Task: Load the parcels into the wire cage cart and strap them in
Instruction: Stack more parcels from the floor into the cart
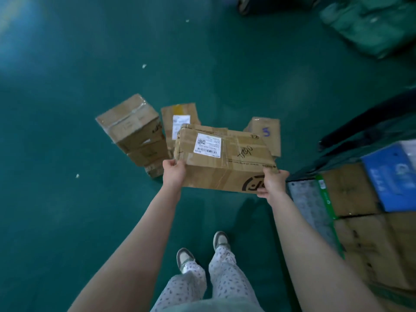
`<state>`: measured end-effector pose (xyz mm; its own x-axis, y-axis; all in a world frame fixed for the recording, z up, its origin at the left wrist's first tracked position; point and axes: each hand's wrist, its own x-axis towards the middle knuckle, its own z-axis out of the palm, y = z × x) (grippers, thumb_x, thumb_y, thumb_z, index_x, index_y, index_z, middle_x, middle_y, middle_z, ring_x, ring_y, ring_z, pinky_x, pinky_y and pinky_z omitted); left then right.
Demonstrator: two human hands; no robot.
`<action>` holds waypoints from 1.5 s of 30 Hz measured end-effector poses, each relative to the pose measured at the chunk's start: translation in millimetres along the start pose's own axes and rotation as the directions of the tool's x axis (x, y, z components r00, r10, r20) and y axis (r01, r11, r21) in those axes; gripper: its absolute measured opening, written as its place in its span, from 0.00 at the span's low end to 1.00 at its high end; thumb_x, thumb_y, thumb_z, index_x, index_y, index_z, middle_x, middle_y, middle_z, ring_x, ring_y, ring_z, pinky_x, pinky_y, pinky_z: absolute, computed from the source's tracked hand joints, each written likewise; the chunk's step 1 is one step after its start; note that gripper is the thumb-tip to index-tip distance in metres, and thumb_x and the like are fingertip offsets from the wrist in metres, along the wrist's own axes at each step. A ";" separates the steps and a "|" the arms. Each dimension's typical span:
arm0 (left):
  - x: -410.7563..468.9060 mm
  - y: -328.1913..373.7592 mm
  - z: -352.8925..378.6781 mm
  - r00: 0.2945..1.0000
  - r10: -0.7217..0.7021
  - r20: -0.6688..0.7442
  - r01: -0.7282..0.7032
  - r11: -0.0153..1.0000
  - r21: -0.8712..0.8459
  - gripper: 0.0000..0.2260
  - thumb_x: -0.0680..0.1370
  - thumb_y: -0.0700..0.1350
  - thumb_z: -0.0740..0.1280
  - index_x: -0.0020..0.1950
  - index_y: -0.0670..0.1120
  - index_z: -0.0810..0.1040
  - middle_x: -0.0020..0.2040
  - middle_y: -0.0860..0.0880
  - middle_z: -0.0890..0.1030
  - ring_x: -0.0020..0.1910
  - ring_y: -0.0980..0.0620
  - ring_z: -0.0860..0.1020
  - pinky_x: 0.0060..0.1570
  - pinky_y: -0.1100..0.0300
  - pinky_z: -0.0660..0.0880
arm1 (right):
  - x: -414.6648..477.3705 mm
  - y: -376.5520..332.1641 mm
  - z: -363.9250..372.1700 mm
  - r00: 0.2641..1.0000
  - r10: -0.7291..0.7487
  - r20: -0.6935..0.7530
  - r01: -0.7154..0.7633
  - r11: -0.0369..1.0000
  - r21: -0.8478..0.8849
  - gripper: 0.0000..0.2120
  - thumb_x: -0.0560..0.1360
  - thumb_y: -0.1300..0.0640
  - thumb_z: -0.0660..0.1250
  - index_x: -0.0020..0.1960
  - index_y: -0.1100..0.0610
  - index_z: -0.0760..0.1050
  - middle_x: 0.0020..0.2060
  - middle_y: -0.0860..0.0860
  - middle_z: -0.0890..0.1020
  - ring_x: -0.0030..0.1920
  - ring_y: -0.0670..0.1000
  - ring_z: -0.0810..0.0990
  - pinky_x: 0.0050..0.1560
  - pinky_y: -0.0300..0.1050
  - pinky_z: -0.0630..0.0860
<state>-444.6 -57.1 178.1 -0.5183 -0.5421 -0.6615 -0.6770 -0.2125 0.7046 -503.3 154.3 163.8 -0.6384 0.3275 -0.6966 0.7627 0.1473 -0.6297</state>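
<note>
I hold a brown cardboard parcel (225,158) with a white shipping label and handwriting, lifted above the green floor. My left hand (173,172) grips its near left corner and my right hand (273,184) grips its near right corner. Behind it on the floor lie more parcels: a taped stack (132,129) at the left, a flat labelled box (180,115) in the middle, and a box marked "5" (266,134) at the right. The cart (364,122) stands at the right edge with dark bars, holding brown cartons (351,192) and a blue box (391,176).
My legs and shoes (202,253) are below the parcel on the green floor (90,199). Green sacks (373,23) lie at the top right. A wheel of some other trolley (244,4) shows at the top edge. Small white scraps dot the floor.
</note>
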 end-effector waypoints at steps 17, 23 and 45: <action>-165.5 9.2 175.8 0.834 0.134 0.535 -0.244 0.960 0.140 0.11 0.78 0.47 0.63 0.57 0.45 0.65 0.58 0.42 0.75 0.56 0.42 0.74 0.58 0.49 0.73 | -58.7 79.3 -241.6 0.835 0.179 -0.520 0.140 0.845 0.516 0.23 0.78 0.58 0.60 0.71 0.58 0.58 0.65 0.61 0.72 0.60 0.63 0.74 0.62 0.63 0.72; -228.4 -5.0 248.7 0.766 0.145 0.626 -0.290 0.947 0.135 0.12 0.79 0.48 0.63 0.55 0.43 0.65 0.51 0.44 0.73 0.48 0.45 0.74 0.38 0.57 0.72 | -64.5 102.9 -327.5 0.757 0.253 -0.602 0.177 0.807 0.563 0.20 0.80 0.57 0.58 0.70 0.58 0.59 0.62 0.59 0.74 0.57 0.63 0.75 0.60 0.61 0.73; -260.5 6.2 476.9 0.762 0.019 0.647 -0.420 0.776 0.471 0.22 0.80 0.56 0.58 0.59 0.37 0.75 0.57 0.35 0.77 0.55 0.38 0.78 0.52 0.49 0.75 | 81.1 74.2 -503.5 0.689 0.276 -0.670 0.250 0.777 0.577 0.20 0.80 0.56 0.58 0.71 0.55 0.59 0.64 0.59 0.71 0.63 0.59 0.71 0.64 0.55 0.67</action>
<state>-562.9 470.5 232.3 -0.7458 0.1094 -0.6571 -0.5540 0.4460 0.7030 -446.3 661.7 233.7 -0.1597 0.8916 -0.4236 0.3737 -0.3426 -0.8620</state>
